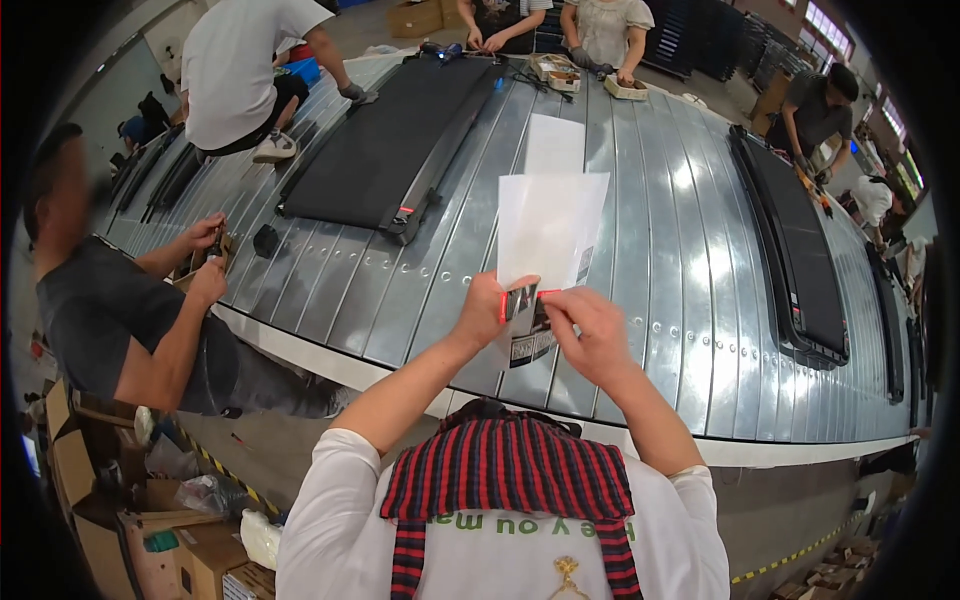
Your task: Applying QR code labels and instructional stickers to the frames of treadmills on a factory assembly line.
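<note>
In front of my chest, my left hand (481, 313) is closed on a small stack of white sheets (551, 228). My thumb lies over their lower part. A dark label piece with red ends (521, 303) shows between my two hands, against the white paper. With its fingers pinched at the label's red right end, my right hand (596, 334) holds that edge. Below the fingers hangs a black-and-white printed part (531, 347) of a sheet. Another white sheet (556, 144) shows beyond the stack; I cannot tell whether it is held or lies on the metal.
A wide metal slat conveyor (470, 230) spreads ahead. Black flat treadmills (390, 150) lie on it, one far left and one at right (800, 250). A co-worker (130, 300) stands at left; others work across it. Cardboard boxes (215, 555) sit at lower left.
</note>
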Demonstrator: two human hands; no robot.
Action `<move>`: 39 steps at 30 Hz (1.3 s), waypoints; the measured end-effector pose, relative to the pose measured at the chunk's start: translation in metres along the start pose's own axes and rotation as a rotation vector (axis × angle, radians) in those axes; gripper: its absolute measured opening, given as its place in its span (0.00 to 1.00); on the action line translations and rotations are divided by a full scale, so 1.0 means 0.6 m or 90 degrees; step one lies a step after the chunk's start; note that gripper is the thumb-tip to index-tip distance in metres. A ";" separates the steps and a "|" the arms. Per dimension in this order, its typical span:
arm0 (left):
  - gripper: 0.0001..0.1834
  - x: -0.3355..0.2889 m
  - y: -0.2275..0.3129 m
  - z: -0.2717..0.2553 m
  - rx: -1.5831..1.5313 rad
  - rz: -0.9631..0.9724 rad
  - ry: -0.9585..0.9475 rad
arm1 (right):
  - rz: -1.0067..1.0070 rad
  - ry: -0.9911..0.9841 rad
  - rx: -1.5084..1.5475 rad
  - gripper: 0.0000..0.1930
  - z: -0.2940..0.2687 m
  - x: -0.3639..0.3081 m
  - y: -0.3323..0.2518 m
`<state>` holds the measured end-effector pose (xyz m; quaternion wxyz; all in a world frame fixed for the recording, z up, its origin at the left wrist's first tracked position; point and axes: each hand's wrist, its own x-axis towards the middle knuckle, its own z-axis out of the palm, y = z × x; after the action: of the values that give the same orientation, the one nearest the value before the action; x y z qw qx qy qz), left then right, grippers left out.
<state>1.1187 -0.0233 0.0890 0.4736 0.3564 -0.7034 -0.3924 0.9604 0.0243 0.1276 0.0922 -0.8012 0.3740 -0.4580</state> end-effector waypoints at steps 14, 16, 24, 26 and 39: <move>0.14 -0.037 -0.016 -0.012 0.100 0.044 -0.063 | -0.107 -0.157 -0.191 0.09 0.005 0.024 -0.025; 0.13 -0.035 -0.011 -0.014 -0.057 -0.110 -0.062 | -0.117 -0.149 -0.196 0.07 0.008 0.020 -0.026; 0.14 -0.031 -0.057 -0.034 -0.225 -0.233 0.120 | -0.156 -0.049 -0.216 0.07 -0.059 0.049 -0.072; 0.15 -0.041 -0.052 -0.035 -0.185 -0.261 0.084 | -0.191 -0.060 -0.287 0.08 -0.099 0.065 -0.104; 0.18 -0.123 -0.060 -0.067 0.000 -0.364 0.081 | -0.496 -0.125 -0.305 0.20 -0.191 0.102 -0.283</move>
<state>1.1835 0.0166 0.0384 0.3872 0.5639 -0.5432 -0.4869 0.9745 0.1243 0.3159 -0.2394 -0.9202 0.1302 -0.2810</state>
